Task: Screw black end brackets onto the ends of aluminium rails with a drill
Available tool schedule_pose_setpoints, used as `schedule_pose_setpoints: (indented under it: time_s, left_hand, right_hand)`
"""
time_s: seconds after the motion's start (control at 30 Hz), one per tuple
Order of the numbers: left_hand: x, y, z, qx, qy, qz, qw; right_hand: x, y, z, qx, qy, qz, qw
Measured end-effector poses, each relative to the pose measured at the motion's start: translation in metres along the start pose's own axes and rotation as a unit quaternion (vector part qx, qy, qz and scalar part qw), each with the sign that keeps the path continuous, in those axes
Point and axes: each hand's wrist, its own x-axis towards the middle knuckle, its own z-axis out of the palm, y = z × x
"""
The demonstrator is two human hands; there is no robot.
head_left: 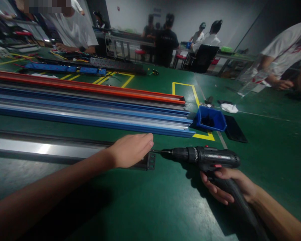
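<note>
My right hand [228, 187] is wrapped around the grip of a black cordless drill [215, 157] with red accents. The drill lies level and points left, its long thin bit [157, 151] reaching the end of a dark metal profile [95, 139] with a shiny inner face. Over that end my left hand [132, 150] is closed, fingers together and bent down on it; the fingertips are partly hidden. A small black end bracket [152, 161] with square holes sticks out beside the hand. Whether the bit sits in a screw cannot be made out.
Long blue profiles [90, 115] and an orange profile [95, 87] lie behind, parallel. To their right are a blue bin [215, 122] holding dark small parts, a black flat tablet-like item [234, 129] and white tissue [229, 107]. People stand across the green table [170, 207].
</note>
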Motion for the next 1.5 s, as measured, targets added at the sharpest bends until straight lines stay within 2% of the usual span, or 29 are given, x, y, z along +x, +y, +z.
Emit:
schedule_pose_setpoints:
  time_s: [0.47,1.23,1.5]
  left_hand:
    - [0.0013,0.0021,-0.0015,0.003,-0.006,-0.013,1.000]
    - [0.0038,-0.0013,0.0009,-0.020,-0.011,-0.006,1.000]
    - [0.0044,-0.0009,0.0014,-0.021,-0.012,-0.008,1.000]
  right_hand:
    - [0.0006,-0.0009,0.0010,-0.015,-0.016,-0.006,1.000]
    - [0.0000,0.0013,-0.0083,0.007,-0.013,0.004,1.000]
    - [0.0008,-0.0012,-0.0045,0.017,-0.006,0.009,1.000]
